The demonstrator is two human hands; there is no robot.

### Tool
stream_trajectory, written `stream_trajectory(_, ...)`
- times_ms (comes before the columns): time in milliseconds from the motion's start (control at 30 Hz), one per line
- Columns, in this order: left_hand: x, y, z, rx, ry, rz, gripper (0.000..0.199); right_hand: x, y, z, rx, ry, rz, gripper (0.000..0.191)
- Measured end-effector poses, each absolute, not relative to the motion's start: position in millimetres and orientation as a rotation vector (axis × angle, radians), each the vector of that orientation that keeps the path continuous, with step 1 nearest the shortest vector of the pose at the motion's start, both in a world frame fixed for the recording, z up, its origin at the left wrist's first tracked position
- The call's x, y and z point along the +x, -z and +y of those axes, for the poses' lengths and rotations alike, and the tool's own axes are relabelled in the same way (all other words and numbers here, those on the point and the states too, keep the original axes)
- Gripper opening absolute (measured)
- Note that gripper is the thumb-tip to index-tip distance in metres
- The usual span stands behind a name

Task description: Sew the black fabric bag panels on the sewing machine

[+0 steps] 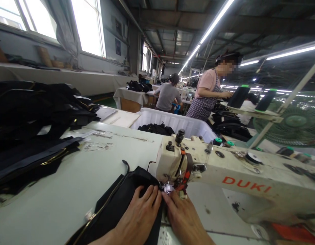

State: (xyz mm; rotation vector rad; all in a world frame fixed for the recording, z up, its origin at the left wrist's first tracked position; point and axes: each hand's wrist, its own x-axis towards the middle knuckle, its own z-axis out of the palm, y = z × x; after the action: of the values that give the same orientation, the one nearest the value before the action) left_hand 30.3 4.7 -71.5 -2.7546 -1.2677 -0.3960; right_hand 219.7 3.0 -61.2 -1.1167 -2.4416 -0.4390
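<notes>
A black fabric piece [121, 200] lies on the pale table, its front end at the needle area of a sewing machine [211, 166] marked DUKI. Gold zipper teeth [110, 197] run along the left side of the fabric. My left hand [142, 211] rests over the cloth, with bent fingers holding it down just left of the presser foot [168, 188]. Close to the foot's right side, my right hand [181, 211] has its thumb and fingers closed at the fabric's edge. The fingertips partly hide the stitching spot.
At left is a heap of black zippered pieces [40, 112]. Behind the machine stands a white plastic bin [195, 127] containing dark fabric. Thread cones [239, 97] and a green fan [295, 120] are at right. Two people [207, 86] work farther back.
</notes>
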Motion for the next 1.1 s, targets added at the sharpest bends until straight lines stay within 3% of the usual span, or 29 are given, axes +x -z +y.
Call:
stream_trajectory(433, 44, 73, 7, -2.668, 0.489, -1.401, 0.035, 222, 62, 2, -1.157, 0.347, -2.445, 0.051)
stream_trajectory(733, 16, 26, -21, -2.871, 0.402, -1.327, 0.031, 226, 27, -20, -1.316, 0.150, -2.408, 0.028)
stream_trajectory(900, -15, -9, -77, -3.237, 0.263, -1.235, 0.037, 234, 7, -92, -1.451, -0.259, -2.241, 0.020)
stream_trajectory(1100, -18, 25, -104, -3.103, 0.505, -0.887, 0.026, 201, 41, -177, -1.559, -1.006, -1.870, 0.030)
